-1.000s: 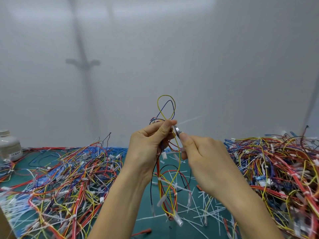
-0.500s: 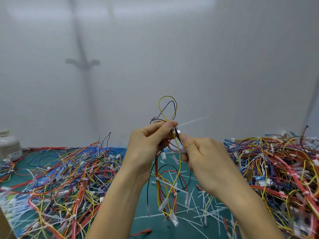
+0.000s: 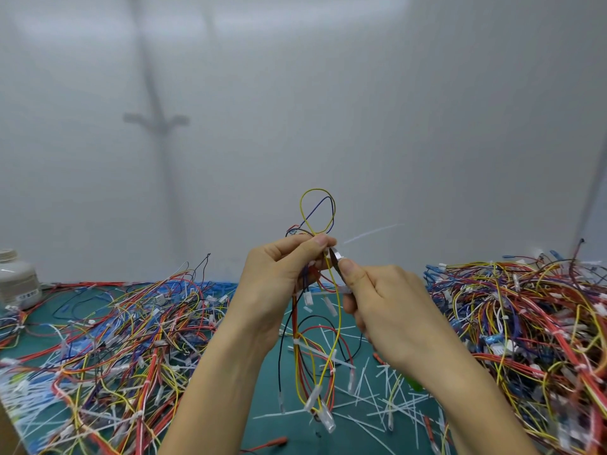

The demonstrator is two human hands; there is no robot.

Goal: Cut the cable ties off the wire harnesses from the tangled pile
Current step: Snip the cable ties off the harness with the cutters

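My left hand (image 3: pixel 279 277) pinches a wire harness (image 3: pixel 317 353) of yellow, red, black and blue wires, held upright above the green mat (image 3: pixel 272 405). A yellow loop sticks up above the fingers. My right hand (image 3: pixel 384 300) grips a small metal cutter (image 3: pixel 336 257), its tip against the harness right by my left thumb. A thin white cable tie tail (image 3: pixel 374 232) points up and right from that spot. Another white tie wraps the harness lower down.
A tangled pile of coloured harnesses (image 3: pixel 525 323) lies at the right. A spread of loose wires (image 3: pixel 115 330) covers the left. Cut white ties (image 3: pixel 371 408) litter the mat in the middle. A white jar (image 3: pixel 16 280) stands far left. A white wall rises behind.
Both hands and the harness have risen slightly. The white tie tail has swung a little further up and to the right.
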